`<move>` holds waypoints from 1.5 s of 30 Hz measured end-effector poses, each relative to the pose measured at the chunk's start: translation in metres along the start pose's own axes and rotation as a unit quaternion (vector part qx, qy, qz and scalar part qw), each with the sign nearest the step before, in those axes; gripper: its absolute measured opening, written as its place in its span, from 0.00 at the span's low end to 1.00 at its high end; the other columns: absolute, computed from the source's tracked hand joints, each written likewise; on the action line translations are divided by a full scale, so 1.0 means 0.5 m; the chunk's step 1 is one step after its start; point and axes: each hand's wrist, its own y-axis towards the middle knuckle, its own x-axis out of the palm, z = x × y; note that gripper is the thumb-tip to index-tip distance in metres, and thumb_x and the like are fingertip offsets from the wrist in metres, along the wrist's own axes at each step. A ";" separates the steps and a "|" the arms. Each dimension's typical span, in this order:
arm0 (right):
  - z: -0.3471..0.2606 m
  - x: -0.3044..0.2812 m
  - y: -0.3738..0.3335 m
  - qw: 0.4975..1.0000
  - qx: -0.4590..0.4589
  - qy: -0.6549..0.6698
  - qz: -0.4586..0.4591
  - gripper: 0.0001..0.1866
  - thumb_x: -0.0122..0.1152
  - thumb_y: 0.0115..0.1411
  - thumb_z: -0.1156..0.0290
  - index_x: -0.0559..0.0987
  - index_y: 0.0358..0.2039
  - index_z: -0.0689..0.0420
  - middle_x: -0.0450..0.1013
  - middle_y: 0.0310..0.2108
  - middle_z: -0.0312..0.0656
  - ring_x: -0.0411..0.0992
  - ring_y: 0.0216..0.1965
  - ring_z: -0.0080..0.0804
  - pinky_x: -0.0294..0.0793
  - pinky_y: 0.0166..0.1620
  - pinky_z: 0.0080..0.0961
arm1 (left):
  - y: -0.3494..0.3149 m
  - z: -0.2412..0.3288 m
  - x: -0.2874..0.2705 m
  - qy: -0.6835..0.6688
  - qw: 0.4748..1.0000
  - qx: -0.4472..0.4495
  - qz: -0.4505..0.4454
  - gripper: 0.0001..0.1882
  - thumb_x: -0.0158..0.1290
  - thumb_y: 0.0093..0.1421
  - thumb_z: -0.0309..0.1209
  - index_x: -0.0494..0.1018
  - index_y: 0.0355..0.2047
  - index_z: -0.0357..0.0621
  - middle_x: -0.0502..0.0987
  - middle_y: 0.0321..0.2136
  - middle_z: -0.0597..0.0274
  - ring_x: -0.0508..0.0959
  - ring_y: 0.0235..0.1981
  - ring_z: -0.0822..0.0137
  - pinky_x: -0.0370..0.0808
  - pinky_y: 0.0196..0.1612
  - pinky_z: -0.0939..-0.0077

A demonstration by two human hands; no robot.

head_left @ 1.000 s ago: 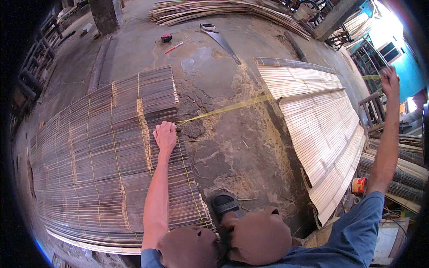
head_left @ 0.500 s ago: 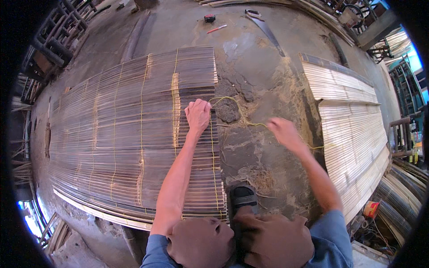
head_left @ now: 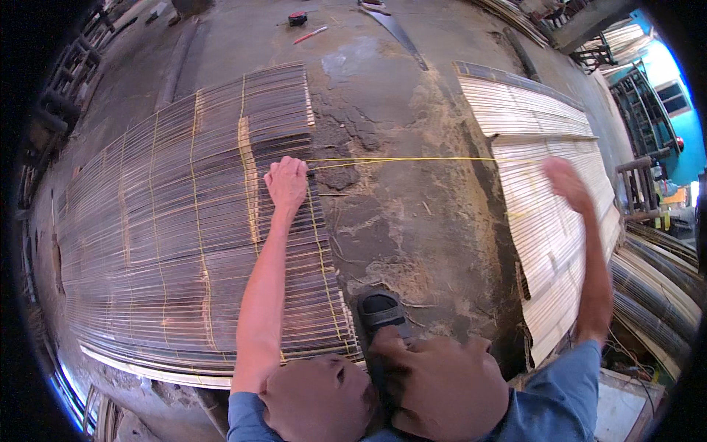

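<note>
Where dark mat (head_left: 177, 221) ends, left hand (head_left: 286, 183) grips cord (head_left: 412, 158) | right hand (head_left: 569, 186): grip unclear | floor (head_left: 412, 228) separates pale mat (head_left: 541, 221)

Upper middle of the frame: 1 saw (head_left: 398, 34), 1 tape measure (head_left: 297, 19), 1 red pen (head_left: 310, 35). Left: 1 dark slatted mat (head_left: 169, 199). Lower middle: 1 sandal (head_left: 381, 312). Hands: 2, 1 left hand (head_left: 286, 183), 1 right hand (head_left: 566, 183).

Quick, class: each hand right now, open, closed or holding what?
Left hand: closed at the dark slatted mat's edge, by the yellow cord; exact grip hidden.
Right hand: blurred, over the pale mat; open or closed cannot be told.
</note>
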 end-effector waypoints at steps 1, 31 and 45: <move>0.061 -0.122 -0.056 0.998 0.023 0.012 0.051 0.26 0.55 0.67 0.53 0.73 0.60 0.56 0.70 0.52 0.39 0.68 0.51 0.30 0.70 0.52 0.28 | 0.001 0.002 -0.001 -0.001 1.000 -0.001 -0.003 0.12 0.50 0.65 0.42 0.77 0.31 0.51 0.75 0.36 0.66 0.73 0.42 0.57 0.65 0.47 0.57; -0.433 0.876 0.185 0.940 -0.232 0.252 0.001 0.14 0.60 0.66 0.64 0.81 0.48 0.55 0.75 0.28 0.40 0.68 0.28 0.20 0.69 0.33 0.22 | -0.001 0.007 -0.017 -0.047 0.998 0.012 0.048 0.10 0.52 0.64 0.38 0.77 0.30 0.48 0.75 0.34 0.66 0.73 0.39 0.58 0.65 0.44 0.59; -0.477 0.853 0.228 0.940 -0.295 0.172 -0.007 0.15 0.60 0.62 0.59 0.79 0.34 0.60 0.76 0.25 0.50 0.75 0.28 0.48 0.71 0.34 0.40 | -0.007 0.030 -0.040 -0.032 0.998 0.030 0.045 0.07 0.55 0.61 0.36 0.78 0.32 0.49 0.75 0.33 0.66 0.73 0.39 0.60 0.65 0.45 0.62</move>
